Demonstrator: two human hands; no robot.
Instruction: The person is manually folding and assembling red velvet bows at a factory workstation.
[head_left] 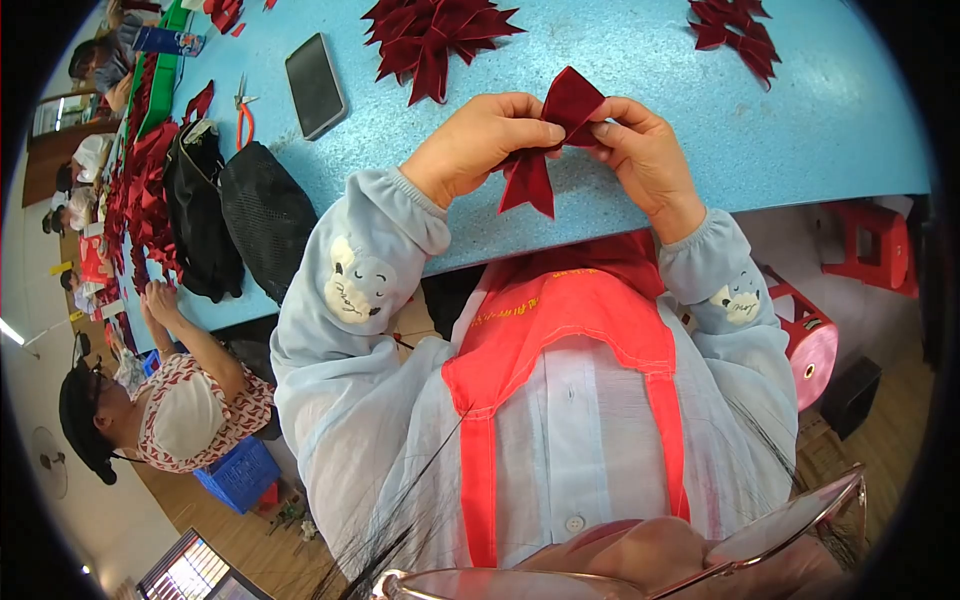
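Note:
Between my two hands, just above the near edge of the blue table [800, 140], is a dark red velvet ribbon bow [572, 103]. My left hand [480, 140] pinches it near the middle with thumb and forefinger. The fingers of my right hand [640, 145] close on its right side, by the centre. One loop points up and away, and a notched tail hangs toward me. My fingers cover the middle of the bow. Beyond my hands lies a pile of similar red bows [435, 40], and a smaller group of bows [735, 35] is at the far right.
A dark phone [317, 87] lies left of the pile, with orange-handled pliers [244, 118] beside it. Black bags [262, 205] rest at the table's left, near heaped red ribbon [145, 200]. A co-worker [190, 410] sits to my left. Red stools [875, 245] stand at right.

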